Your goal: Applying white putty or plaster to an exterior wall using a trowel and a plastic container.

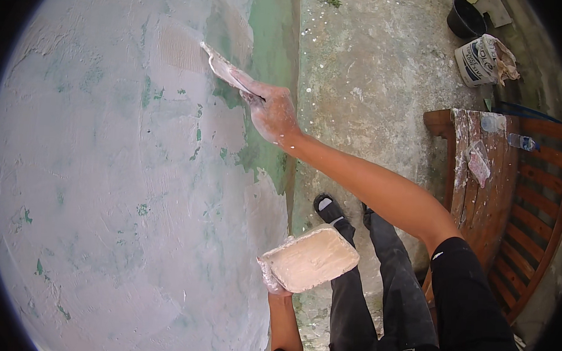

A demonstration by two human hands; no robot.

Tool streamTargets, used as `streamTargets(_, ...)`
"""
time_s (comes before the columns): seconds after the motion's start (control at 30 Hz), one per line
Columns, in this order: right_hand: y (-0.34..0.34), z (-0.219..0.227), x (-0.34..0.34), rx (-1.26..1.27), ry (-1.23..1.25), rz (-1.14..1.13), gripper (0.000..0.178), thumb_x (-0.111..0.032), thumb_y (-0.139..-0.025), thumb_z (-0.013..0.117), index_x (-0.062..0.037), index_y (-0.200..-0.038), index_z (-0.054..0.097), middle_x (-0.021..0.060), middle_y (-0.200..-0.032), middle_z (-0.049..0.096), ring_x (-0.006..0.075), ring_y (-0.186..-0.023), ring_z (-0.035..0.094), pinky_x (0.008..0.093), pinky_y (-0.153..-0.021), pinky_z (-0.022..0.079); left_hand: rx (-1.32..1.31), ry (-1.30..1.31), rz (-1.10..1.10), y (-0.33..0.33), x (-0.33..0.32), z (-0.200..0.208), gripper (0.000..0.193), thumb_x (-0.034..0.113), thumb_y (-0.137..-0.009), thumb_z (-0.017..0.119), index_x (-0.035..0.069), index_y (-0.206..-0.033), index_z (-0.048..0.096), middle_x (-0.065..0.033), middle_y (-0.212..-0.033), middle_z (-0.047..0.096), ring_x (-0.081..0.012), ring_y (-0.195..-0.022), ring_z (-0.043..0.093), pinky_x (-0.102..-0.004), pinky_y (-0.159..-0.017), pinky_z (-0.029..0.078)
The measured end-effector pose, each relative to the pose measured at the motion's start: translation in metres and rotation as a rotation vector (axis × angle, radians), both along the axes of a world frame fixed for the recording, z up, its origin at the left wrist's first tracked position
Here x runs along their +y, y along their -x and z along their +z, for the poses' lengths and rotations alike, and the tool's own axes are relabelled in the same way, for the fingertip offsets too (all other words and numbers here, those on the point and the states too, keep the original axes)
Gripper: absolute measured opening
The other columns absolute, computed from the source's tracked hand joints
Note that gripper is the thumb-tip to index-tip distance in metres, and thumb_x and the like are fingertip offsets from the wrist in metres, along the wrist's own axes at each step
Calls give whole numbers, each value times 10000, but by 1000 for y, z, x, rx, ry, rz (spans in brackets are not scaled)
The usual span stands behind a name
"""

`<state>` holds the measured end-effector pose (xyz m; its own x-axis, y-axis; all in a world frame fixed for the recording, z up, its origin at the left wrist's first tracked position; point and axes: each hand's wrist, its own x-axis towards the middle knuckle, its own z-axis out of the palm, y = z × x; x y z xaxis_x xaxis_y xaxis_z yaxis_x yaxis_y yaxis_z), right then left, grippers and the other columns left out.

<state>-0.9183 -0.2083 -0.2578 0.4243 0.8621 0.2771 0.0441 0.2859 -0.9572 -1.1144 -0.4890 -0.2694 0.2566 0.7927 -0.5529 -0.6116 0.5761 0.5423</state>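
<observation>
My right hand [273,113] is stretched far forward and closed around a putty-smeared scraper [226,69], its blade edge against the wall [125,231]. Grey-white filler covers much of that wall, with green paint showing through in patches and in a strip near the floor. Beside the blade is a fresh, ridged patch of filler [183,46]. Lower down, my left hand [272,280] grips the edge of a shallow rectangular tray [311,258], its fingers partly hidden beneath it. Pale filler coats the tray's inside, and white smears mark both hands.
To the right stands a wooden bench [491,161] with a slatted back, bearing a plastic bottle [522,142] and a crumpled plastic packet [478,163]. Farther off are a white bucket [474,63] and a black bucket [466,18]. White drips spot the concrete floor [360,116].
</observation>
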Motion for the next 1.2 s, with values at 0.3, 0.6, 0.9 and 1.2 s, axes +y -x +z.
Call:
streamTargets(0.3,-84,95,-120,-109,444,465,244,-10,-802,584,11,-1044,599,207,-925,641,298,-791,632,327,-718,473,104,202,108,-35,30,38,696,604,-883,381,56,-1310,421,-155,-1303,477,-346,-1152,496,-504,-955,430)
streamTargets(0.6,-109,162,-196,-1220,-56,720,360,-135,-700,611,-98,-1058,615,60,-1071,643,208,-956,642,308,-762,532,-216,23,17,-83,82,65,595,472,-932,375,23,-1321,389,-179,-1311,462,-330,-1162,497,-460,-975,426)
streamTargets(0.9,-108,152,-229,-1294,91,718,295,-146,-725,577,-67,-1009,589,70,-1081,618,211,-989,616,301,-784,524,-128,27,-52,-105,92,69,696,559,-922,333,-13,-1316,374,-182,-1303,465,-296,-1167,486,-429,-995,402)
streamTargets(1.2,-99,144,-225,-1254,149,620,276,-129,-719,580,-82,-989,609,55,-1056,640,204,-947,638,309,-761,533,-256,79,-139,-101,78,53,724,578,-913,321,-11,-1333,362,-186,-1329,444,-307,-1180,479,-432,-1004,396)
